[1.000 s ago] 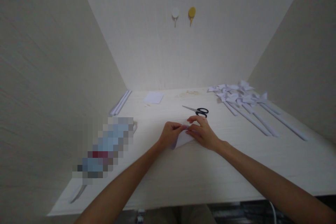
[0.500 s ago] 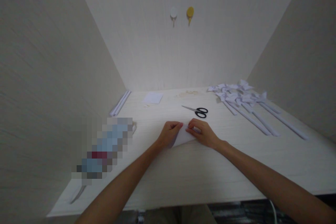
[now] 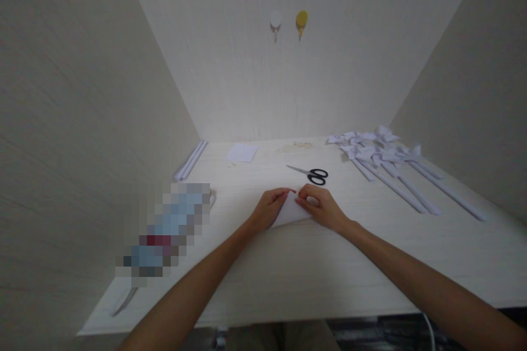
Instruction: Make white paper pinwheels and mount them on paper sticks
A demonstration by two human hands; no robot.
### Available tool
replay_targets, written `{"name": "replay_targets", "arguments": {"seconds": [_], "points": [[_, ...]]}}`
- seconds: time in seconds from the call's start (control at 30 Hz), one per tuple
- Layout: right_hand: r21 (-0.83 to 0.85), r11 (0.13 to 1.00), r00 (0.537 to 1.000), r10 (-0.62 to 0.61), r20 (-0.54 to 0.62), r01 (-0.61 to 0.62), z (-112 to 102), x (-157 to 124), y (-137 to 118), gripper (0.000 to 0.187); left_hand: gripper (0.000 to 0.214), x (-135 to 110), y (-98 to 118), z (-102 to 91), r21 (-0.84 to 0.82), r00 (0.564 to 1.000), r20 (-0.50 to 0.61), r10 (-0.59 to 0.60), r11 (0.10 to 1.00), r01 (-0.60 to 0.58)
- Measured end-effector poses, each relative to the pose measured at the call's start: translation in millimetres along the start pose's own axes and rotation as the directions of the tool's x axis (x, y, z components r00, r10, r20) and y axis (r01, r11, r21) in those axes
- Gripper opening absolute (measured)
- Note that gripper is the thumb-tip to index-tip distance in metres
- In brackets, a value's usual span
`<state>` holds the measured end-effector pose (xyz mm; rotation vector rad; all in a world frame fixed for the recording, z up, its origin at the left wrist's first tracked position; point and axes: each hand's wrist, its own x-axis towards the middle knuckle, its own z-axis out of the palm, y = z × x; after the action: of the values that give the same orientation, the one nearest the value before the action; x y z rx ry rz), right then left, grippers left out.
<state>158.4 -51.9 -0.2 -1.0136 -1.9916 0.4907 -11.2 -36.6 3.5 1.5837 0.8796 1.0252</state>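
Note:
A small folded piece of white paper (image 3: 291, 213) lies on the pale table (image 3: 313, 269) in front of me. My left hand (image 3: 268, 208) curls over its left side, fingers pressed on the paper. On the right edge, my right hand (image 3: 323, 207) pinches the paper near its top corner, fingertips close to those of the left hand. Both hands rest on the tabletop. Black-handled scissors (image 3: 309, 174) lie just beyond my hands, apart from them.
Several paper pinwheels on long white sticks (image 3: 387, 167) lie at the back right. A small white sheet (image 3: 241, 152) and white strips (image 3: 189, 161) sit at the back left. A blurred-out object (image 3: 167, 233) lies at the left. Two round hooks (image 3: 288, 19) hang on the back wall.
My hands have shifted slightly on the paper, fingertips drawing together at its top corner. The paper lies flatter between them. Nothing else on the table moved.

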Motion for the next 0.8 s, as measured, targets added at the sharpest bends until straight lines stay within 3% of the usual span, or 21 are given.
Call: {"name": "replay_targets", "arguments": {"seconds": [0.23, 0.47, 0.8], "points": [[0.004, 1.0, 1.0, 0.006, -0.004, -0.006, 0.6, 0.5, 0.9, 0.021, 0.027, 0.1, 0.3, -2.1, 0.141, 0.999, 0.045, 0.027, 0.99, -0.033], [0.02, 1.0, 1.0, 0.014, 0.002, -0.014, 0.1, 0.0, 0.0, 0.02, 0.046, -2.7, -5.4, -0.1, 0.128, 0.994, 0.055, -0.094, 0.988, 0.086], [0.022, 0.999, 0.999, 0.034, 0.004, -0.034, -0.1, 0.1, 0.2, 0.02, 0.046, -5.4, 3.3, 1.1, 0.134, 0.994, 0.083, -0.07, 0.989, 0.058]]}}
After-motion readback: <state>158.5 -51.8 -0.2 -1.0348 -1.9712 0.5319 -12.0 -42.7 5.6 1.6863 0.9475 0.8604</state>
